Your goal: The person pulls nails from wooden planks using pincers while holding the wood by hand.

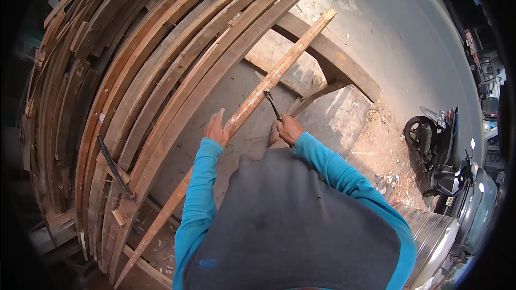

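A long, narrow wooden plank (279,72) with pale, worn patches runs diagonally in front of me, from the lower left to the upper middle. My left hand (216,129) grips its near part from the left side, some fingers hidden by the wood. In my right hand (290,130), closed around the handle, is a slim dark metal tool (273,104). Its small head meets the plank's right edge or lies just over it; its exact kind is too small to make out.
Long timber boards (177,83) are stacked on the left, with a dark-handled hammer (113,165) lying on them. A wooden beam (344,59) supports the plank's far part. To the right stand a parked motorcycle (430,139) and a silvery ribbed metal drum (430,236).
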Demonstrator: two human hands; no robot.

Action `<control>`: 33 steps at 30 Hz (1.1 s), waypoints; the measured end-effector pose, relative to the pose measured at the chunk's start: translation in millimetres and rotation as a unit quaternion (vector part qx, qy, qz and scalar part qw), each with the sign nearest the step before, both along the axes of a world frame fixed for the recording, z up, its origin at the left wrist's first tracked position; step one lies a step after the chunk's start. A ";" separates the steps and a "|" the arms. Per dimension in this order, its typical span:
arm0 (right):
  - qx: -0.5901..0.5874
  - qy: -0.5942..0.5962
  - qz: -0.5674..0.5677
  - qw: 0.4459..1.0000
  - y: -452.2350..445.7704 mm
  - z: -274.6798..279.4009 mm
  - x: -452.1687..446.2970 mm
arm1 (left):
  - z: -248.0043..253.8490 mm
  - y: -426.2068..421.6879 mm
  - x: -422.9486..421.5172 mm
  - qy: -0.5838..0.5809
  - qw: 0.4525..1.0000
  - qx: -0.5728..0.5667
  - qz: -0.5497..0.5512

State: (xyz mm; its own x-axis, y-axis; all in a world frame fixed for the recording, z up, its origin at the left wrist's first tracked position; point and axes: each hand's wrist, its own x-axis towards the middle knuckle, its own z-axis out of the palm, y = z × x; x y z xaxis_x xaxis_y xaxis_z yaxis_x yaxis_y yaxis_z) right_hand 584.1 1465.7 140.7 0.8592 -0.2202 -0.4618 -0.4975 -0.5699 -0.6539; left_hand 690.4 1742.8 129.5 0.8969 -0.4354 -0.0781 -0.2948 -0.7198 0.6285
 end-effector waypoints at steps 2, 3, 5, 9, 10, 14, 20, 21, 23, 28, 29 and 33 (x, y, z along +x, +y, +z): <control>-0.054 -0.122 0.032 0.991 -10.6 -23.2 -10.9 | 15.9 -19.9 11.2 -0.066 0.997 -0.021 0.013; -0.052 -0.114 0.035 0.991 -16.8 -20.2 -11.6 | 18.9 -28.6 11.0 -0.131 0.990 -0.043 0.028; 0.018 -0.066 0.024 0.997 -25.2 13.2 -3.6 | 8.7 -36.7 10.3 -0.027 0.999 0.001 0.029; 0.087 -0.130 -0.046 0.987 -31.4 60.4 18.7 | 6.3 -42.2 19.0 0.150 0.988 0.032 0.016; 0.104 -0.190 -0.071 0.974 -34.1 64.5 24.1 | 10.4 -43.1 19.1 0.156 0.987 0.036 0.017; -0.022 -0.127 0.026 0.991 -74.8 32.1 43.0 | 11.2 -44.2 21.3 0.183 0.982 0.041 0.034; 0.122 -0.045 0.038 0.991 -113.8 43.2 38.7 | 26.6 -51.8 26.5 0.211 0.977 0.007 0.016; 0.125 -0.041 0.039 0.991 -117.2 40.9 35.4 | 31.2 -54.4 30.2 0.262 0.965 0.000 -0.006; 0.285 -0.029 -0.060 0.956 -123.7 34.7 29.0 | 12.4 -47.7 35.5 0.292 0.956 0.014 -0.018; 0.391 0.073 -0.115 0.910 -158.2 54.4 38.4 | 14.2 -57.5 31.9 0.337 0.939 0.064 -0.011; 0.359 0.094 -0.090 0.924 -165.3 56.7 42.5 | 19.8 -63.2 25.1 0.298 0.950 0.095 0.008; 0.356 0.109 -0.118 0.921 -183.0 57.2 48.2 | 18.2 -74.0 5.9 0.196 0.972 0.127 0.034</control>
